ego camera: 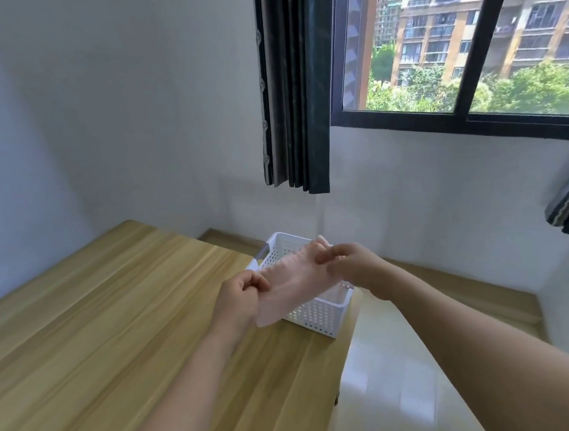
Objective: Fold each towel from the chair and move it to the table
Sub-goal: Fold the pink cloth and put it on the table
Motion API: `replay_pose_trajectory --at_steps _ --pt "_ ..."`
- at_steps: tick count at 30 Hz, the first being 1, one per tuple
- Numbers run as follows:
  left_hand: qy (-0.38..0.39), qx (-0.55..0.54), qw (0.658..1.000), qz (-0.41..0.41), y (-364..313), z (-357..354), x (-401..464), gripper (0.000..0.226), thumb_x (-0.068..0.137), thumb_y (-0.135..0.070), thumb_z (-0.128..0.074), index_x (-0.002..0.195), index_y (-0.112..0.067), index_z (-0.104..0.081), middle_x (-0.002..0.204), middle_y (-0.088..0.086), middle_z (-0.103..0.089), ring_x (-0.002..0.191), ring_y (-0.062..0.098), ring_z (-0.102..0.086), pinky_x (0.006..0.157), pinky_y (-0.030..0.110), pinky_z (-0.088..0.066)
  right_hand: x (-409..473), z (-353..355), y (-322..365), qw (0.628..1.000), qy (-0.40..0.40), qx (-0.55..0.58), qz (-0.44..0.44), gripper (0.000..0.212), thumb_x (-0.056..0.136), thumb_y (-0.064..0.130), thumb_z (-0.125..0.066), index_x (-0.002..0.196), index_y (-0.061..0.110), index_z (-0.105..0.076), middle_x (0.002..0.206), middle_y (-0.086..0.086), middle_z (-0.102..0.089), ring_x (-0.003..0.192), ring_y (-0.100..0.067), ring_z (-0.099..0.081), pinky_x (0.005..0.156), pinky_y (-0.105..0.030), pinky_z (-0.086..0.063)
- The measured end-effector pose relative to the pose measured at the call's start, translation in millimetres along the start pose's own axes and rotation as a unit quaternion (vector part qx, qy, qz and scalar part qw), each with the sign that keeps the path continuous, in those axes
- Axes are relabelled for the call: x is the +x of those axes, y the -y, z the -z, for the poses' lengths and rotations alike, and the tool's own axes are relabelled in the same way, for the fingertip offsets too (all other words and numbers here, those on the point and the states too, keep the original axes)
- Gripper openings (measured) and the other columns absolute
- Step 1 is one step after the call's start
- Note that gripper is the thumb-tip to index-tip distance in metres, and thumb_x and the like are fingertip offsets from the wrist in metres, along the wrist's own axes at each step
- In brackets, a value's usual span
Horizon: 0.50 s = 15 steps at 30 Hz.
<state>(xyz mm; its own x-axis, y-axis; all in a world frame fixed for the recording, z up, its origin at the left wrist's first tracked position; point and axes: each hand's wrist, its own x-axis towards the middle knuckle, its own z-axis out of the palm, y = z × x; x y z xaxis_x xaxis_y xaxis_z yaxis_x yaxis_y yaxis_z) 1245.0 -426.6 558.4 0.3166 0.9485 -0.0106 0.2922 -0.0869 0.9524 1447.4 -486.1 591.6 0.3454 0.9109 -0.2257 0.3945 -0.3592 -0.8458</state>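
A pale pink towel (292, 285) is stretched in the air between both my hands, above the far right corner of the wooden table (97, 328). My left hand (240, 293) grips its near left end with curled fingers. My right hand (345, 263) pinches its far right end. The towel hangs partly over a white perforated basket (319, 315) that stands on the table's corner. The chair is out of view.
The basket's inside is mostly hidden by the towel. White walls close in behind the table, with a dark curtain (292, 84) and a window (467, 37) above. Glossy floor (400, 377) lies to the right of the table edge.
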Motion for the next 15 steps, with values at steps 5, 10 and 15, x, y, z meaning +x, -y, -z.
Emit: replay_pose_trajectory --at_steps 5,10,15 --pt "0.013 0.047 0.999 -0.016 -2.7 -36.8 58.2 0.032 0.093 -0.003 -0.043 0.093 -0.022 -0.068 0.075 -0.016 -0.056 0.072 0.002 -0.052 0.061 0.015 -0.039 84.3 12.1 -7.0 0.994 -0.049 -0.067 0.076 0.034 0.09 0.009 -0.043 0.113 0.019 -0.065 0.119 -0.001 -0.04 0.106 -0.023 -0.048 0.097 -0.036 -0.043" --pt "-0.045 0.192 0.98 0.038 11.4 -76.7 142.2 0.017 0.089 -0.012 -0.048 0.093 -0.022 -0.061 0.085 -0.007 -0.059 0.08 0.018 -0.054 0.054 0.018 -0.037 196.0 11.9 -29.2 0.982 0.016 -0.169 0.082 0.04 0.093 0.011 -0.036 0.126 0.015 -0.058 0.128 -0.012 -0.041 0.121 -0.029 -0.044 0.106 -0.033 -0.035" --pt "-0.025 0.408 0.901 0.143 54.4 -108.6 222.0 0.016 0.088 -0.027 -0.045 0.1 -0.027 -0.055 0.106 -0.002 -0.063 0.097 0.023 -0.058 0.08 0.032 -0.039 291.4 -18.5 -69.9 0.971 0.119 -0.197 0.064 0.043 0.095 0.014 -0.032 0.133 0.018 -0.053 0.133 -0.013 -0.039 0.124 -0.032 -0.044 0.105 -0.031 -0.037"
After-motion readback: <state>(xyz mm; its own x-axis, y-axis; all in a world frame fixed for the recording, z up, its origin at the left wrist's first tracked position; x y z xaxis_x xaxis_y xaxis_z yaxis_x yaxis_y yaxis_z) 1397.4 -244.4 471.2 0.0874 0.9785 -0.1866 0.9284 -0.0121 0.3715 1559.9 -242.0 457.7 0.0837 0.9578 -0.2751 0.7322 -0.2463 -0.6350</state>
